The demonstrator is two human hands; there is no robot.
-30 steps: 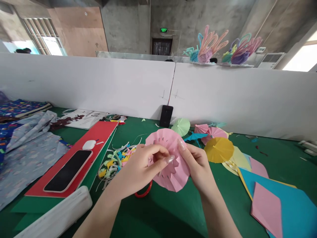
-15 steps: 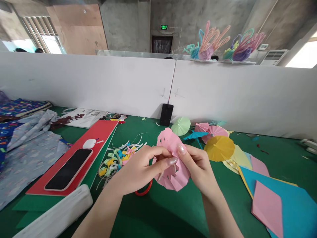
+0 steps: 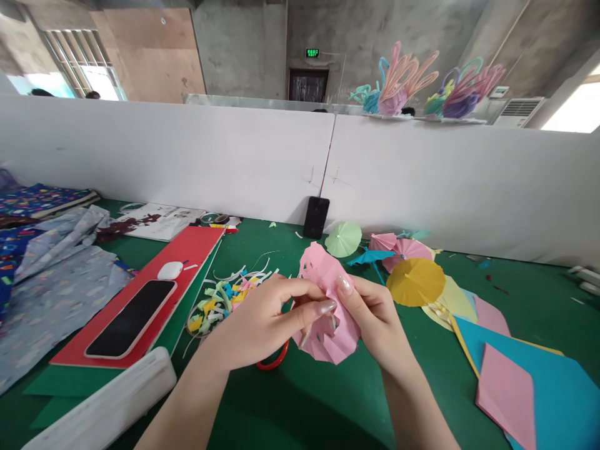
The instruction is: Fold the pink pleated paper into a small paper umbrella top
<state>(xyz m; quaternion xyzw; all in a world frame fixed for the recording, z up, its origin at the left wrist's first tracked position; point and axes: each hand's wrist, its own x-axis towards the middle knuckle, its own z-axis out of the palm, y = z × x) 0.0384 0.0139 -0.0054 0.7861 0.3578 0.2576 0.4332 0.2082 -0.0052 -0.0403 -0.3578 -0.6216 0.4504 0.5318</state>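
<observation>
A round pink paper piece [image 3: 335, 340], pleated and pierced with small cut-outs, is held up between both hands above the green table. My left hand [image 3: 276, 315] pinches it near the middle, thumb and fingers together. On its right side my right hand [image 3: 370, 312] grips it with the thumb on the near face; some fingertips are hidden behind the paper. Red scissor handles [image 3: 274, 359] show below my left hand. Left of that hand lies a heap of coloured paper strips [image 3: 218, 306].
Small paper umbrellas, one light green [image 3: 344, 239] and one yellow [image 3: 415, 282], stand behind and right. Blue sheets [image 3: 557, 387] lie at right. A phone [image 3: 131, 319] rests on a red folder [image 3: 70, 347] at left. A black phone [image 3: 316, 217] leans on the white partition [image 3: 234, 162].
Both hands keep their hold on the pink paper, which has barely shifted. The whole view has moved very slightly.
</observation>
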